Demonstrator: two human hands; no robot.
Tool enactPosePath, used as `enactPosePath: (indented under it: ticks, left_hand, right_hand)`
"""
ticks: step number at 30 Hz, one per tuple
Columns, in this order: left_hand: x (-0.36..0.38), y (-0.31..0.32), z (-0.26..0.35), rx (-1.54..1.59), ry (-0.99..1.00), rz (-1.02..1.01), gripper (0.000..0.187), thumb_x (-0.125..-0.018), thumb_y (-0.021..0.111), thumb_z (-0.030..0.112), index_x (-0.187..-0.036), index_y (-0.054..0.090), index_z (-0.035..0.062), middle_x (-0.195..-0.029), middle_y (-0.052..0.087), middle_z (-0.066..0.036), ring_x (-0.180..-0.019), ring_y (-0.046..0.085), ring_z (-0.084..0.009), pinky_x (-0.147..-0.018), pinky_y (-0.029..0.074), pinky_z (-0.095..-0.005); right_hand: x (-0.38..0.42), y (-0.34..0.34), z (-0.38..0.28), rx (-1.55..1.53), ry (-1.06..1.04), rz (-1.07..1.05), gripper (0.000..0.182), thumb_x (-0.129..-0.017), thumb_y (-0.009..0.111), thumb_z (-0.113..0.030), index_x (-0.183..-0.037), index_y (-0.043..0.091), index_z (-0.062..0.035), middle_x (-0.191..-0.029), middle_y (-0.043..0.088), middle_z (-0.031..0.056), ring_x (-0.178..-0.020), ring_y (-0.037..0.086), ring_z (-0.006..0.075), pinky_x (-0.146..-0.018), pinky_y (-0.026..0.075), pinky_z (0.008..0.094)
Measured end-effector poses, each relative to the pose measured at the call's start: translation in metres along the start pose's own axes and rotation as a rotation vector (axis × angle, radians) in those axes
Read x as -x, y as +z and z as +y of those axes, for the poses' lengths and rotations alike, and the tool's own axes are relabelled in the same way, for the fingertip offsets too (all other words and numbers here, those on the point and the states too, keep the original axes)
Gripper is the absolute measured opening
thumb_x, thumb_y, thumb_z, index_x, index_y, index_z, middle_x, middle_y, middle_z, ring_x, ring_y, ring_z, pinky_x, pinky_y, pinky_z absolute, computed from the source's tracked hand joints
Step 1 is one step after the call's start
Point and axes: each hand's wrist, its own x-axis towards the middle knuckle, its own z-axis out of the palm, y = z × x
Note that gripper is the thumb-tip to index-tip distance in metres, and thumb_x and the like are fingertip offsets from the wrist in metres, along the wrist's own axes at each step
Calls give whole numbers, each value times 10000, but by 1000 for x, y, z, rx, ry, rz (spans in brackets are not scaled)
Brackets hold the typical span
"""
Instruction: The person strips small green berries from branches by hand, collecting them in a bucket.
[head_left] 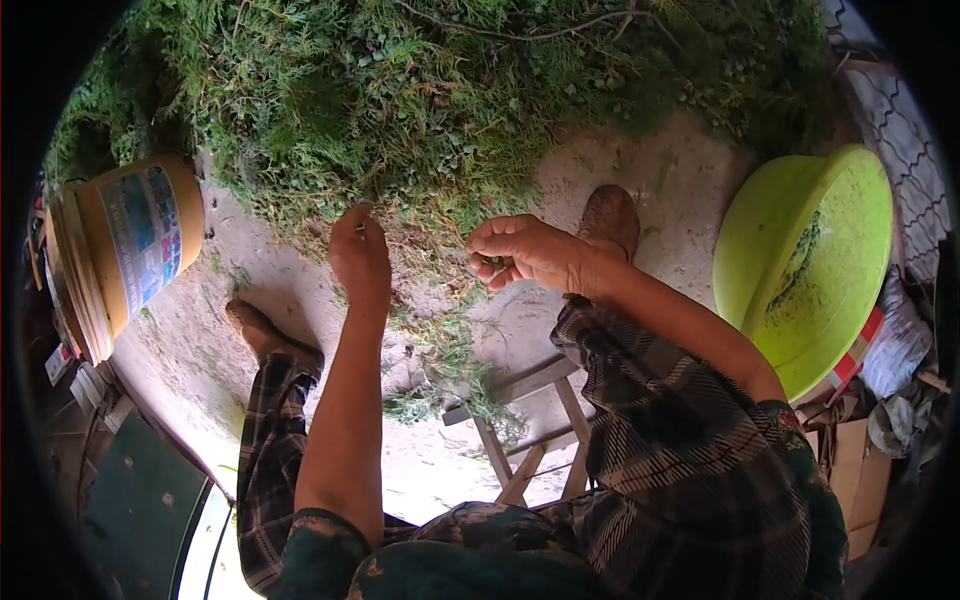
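My left hand (360,258) is closed, its fingers bent toward the pile of green conifer branches (400,130). What it holds, if anything, is hidden. My right hand (530,250) is palm up with its fingers curled in, and small green bits (492,262) show between them. Both hands are apart from each other, just over the near edge of the pile. The branches carry scaly green sprays with small pale-green cones among them.
A yellow-green basin (740,235) with green bits inside stands tilted at the right. An orange-yellow bucket (185,215) is at the left. Between my legs is a wooden stool frame (540,378). Loose sprigs (445,345) lie on the floor, and cardboard (862,465) is at the lower right.
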Motion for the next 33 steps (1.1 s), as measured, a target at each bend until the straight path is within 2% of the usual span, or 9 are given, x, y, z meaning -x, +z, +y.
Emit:
enactPosePath:
  ticks: [4, 8, 11, 13, 16, 21, 23, 26, 33]
  left_hand:
    - [-16, 7, 2, -97, -129, -63, 161, -786, 647, 97, -928, 656, 22, -889, 647, -168, -731, 634, -272, -656, 494, -359]
    - [-9, 2, 3, -265, -79, -83, 142, -794, 621, 99, -900, 651, 10, -883, 643, -167, -720, 631, -279, -654, 496, -368]
    - [10, -9, 8, 53, -259, -119, 122, -815, 569, 63, -909, 623, 6, -855, 636, -134, -713, 630, -235, -645, 508, -350]
    - [30, -16, 44, 524, -373, -101, 134, -835, 514, 30, -940, 596, 16, -861, 630, -94, -734, 621, -172, -658, 514, -304]
    - [57, -26, 99, 516, -161, -518, 153, -871, 521, 65, -981, 587, -18, -884, 622, -87, -797, 605, -140, -657, 501, -263]
    - [5, 2, 30, 309, -306, -144, 133, -854, 573, 112, -939, 644, 39, -773, 656, -69, -688, 610, -162, -601, 464, -293]
    - [-12, 9, 16, -65, -56, -81, 148, -812, 594, 109, -923, 643, 25, -801, 670, -116, -679, 628, -222, -595, 471, -335]
    - [-22, 21, 9, -132, -78, -1, 168, -773, 612, 110, -908, 639, 13, -834, 667, -160, -686, 633, -271, -619, 477, -363]
    - [29, -12, 34, -2, -196, -197, 164, -802, 600, 101, -949, 619, 32, -818, 653, -104, -709, 607, -180, -654, 482, -307]
  right_hand:
    - [0, 0, -2, 11, 1, 8, 178, -886, 599, -241, -968, 620, -85, -901, 619, 22, -792, 601, 139, -707, 523, 367]
    - [-1, 0, -3, 1, 14, 9, 183, -890, 593, -238, -978, 616, -78, -930, 616, 39, -823, 601, 161, -727, 521, 383]
    - [0, 3, -4, -57, -21, 11, 220, -899, 576, -273, -985, 613, -73, -959, 604, 60, -856, 597, 191, -758, 519, 407]
    - [-1, 5, -4, -127, -11, 7, 238, -903, 563, -287, -976, 609, -65, -971, 598, 71, -875, 594, 207, -778, 515, 429]
    - [3, 8, -8, -265, 49, -39, 263, -906, 543, -304, -948, 603, -51, -955, 597, 81, -870, 599, 217, -775, 525, 453]
    - [-5, -10, 4, -315, 90, -173, 264, -904, 532, -293, -900, 595, -37, -843, 614, 72, -742, 623, 185, -595, 567, 403]
    - [-4, -10, 5, -322, 99, -160, 260, -905, 531, -290, -899, 596, -38, -852, 615, 75, -763, 623, 193, -627, 561, 419]
    - [-3, -9, 3, -324, 109, -125, 251, -904, 532, -282, -906, 598, -39, -873, 615, 81, -810, 621, 211, -699, 543, 451]
    - [2, 1, -2, -264, 84, 43, 246, -900, 541, -275, -941, 605, -41, -928, 610, 90, -895, 610, 244, -797, 505, 484]
